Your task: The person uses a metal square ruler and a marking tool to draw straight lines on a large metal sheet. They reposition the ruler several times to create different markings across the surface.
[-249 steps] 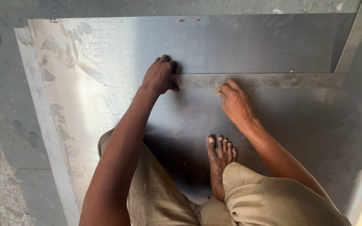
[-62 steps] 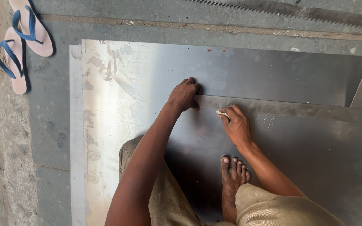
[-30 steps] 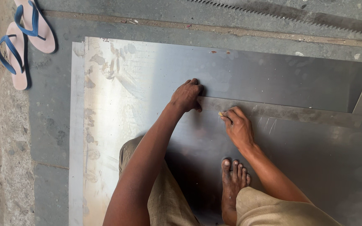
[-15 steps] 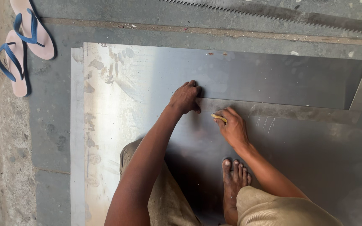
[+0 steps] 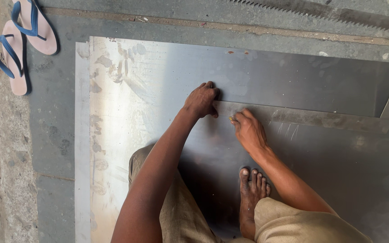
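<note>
A big grey metal sheet (image 5: 158, 90) is laid flat on the floor. It is shiny on its left part and marked with pale smudges. A long flat metal ruler (image 5: 320, 119) is laid across the sheet, joined at its right end to a second arm. A small yellowish marker (image 5: 231, 119) is held at the ruler's edge.

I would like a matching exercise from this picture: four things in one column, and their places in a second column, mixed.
Things:
1. left hand
2. right hand
3. sandals
4. bare foot

Places:
A. top left, on the floor beside the metal sheet
B. pressing the end of the metal square
C. flat on the sheet, below the right wrist
D. at the square's lower edge, holding a small marker

Pairs: 1-B, 2-D, 3-A, 4-C
</note>
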`<state>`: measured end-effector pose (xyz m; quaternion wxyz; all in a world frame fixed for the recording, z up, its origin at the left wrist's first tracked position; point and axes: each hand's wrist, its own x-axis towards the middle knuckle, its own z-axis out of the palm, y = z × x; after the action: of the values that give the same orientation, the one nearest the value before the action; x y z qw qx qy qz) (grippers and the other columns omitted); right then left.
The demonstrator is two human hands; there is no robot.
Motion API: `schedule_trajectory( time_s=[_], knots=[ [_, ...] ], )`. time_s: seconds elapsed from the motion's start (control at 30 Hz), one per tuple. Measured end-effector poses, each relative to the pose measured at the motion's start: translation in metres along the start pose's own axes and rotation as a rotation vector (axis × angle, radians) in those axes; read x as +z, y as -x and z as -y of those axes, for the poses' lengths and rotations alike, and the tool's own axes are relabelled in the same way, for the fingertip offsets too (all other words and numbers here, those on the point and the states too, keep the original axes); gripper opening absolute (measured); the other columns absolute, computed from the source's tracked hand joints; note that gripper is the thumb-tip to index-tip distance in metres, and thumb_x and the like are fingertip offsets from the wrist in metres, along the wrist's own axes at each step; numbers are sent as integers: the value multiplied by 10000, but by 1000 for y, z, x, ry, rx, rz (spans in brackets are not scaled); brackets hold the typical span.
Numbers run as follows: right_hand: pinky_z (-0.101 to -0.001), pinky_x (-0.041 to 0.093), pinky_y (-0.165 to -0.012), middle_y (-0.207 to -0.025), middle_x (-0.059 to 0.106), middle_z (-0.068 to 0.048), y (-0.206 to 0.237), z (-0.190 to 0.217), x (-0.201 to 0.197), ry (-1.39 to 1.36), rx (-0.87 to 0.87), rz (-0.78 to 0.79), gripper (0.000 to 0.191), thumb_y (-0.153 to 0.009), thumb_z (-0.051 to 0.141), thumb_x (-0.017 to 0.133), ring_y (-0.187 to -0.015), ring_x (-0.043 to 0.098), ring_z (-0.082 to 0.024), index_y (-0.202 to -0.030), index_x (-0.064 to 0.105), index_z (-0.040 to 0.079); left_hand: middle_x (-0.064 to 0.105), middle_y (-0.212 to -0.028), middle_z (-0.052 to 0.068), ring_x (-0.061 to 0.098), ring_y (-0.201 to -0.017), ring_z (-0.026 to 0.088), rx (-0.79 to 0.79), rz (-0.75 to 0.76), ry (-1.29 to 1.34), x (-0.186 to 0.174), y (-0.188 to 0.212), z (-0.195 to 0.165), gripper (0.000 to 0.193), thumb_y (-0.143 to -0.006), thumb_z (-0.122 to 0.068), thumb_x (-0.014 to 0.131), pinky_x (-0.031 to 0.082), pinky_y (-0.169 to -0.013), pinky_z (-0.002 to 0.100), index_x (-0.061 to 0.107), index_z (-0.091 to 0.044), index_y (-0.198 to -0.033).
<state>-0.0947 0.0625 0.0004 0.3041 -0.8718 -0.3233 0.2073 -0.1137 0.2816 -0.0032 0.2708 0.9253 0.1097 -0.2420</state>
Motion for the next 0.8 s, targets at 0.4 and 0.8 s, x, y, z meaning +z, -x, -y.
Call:
schedule_trajectory(
  time_s=[0.4, 0.8],
  knots=[
    [-425, 585, -724, -1032, 663, -122, 4, 7, 3, -12, 93, 18, 117, -925, 24, 669, -834, 704, -309, -1033, 701, -8, 613, -1225, 58, 584, -1199, 259, -38, 38, -15, 1, -2, -2, 651, -513, -233, 1004, 504, -1070, 374, 716, -100, -1082],
    [-449, 560, -792, -907, 715, -115, 24, -1, -6, -49, 179, 412, 136, -804, 151, 836, -852, 712, -303, -838, 775, 34, 601, -1236, 63, 564, -1222, 270, -29, 27, 1, -5, 1, -5, 643, -523, -233, 1002, 506, -1059, 390, 706, -93, -1076]
  ],
)
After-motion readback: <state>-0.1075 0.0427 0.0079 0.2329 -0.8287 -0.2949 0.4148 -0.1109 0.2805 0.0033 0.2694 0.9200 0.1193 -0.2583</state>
